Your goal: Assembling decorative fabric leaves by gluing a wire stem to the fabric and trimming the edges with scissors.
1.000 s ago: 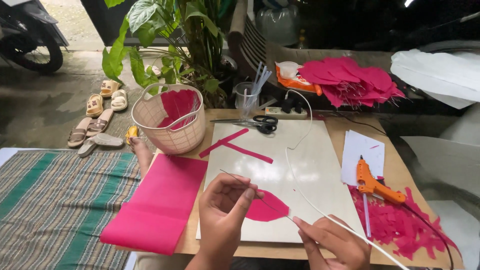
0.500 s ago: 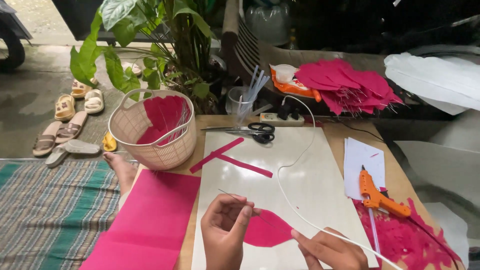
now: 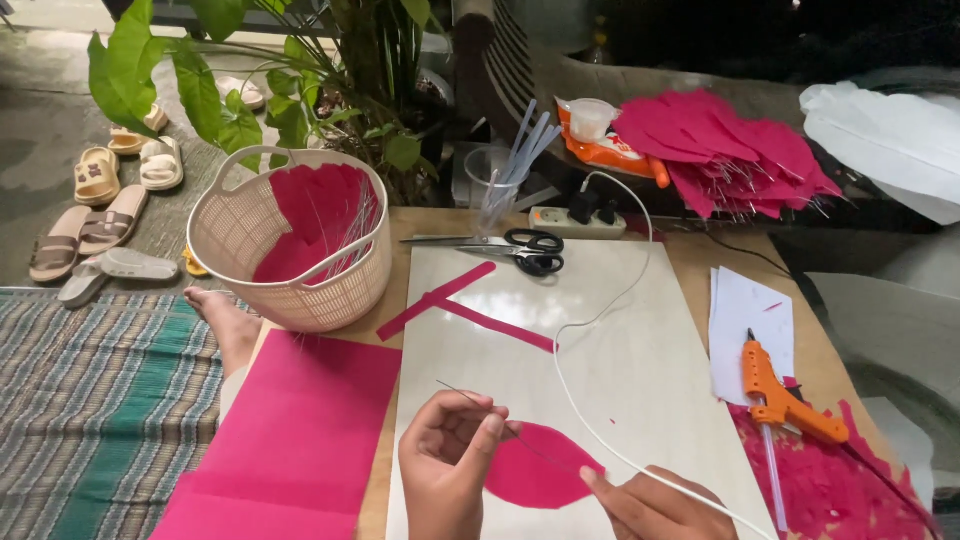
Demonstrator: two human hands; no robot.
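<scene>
A pale board (image 3: 640, 360) lies on the worktop (image 3: 700, 250); on its near edge the pink petal (image 3: 535, 470) is laid flat. The left hand (image 3: 450, 460) is closed, a thin wire (image 3: 470, 400) pinched across the petal. The right hand (image 3: 650, 505) is pressed on the petal's edge, fingers extended, gripping nothing visible. The wire should be kept centred along the petal and held taut, and the white cord (image 3: 600, 300) kept clear.
</scene>
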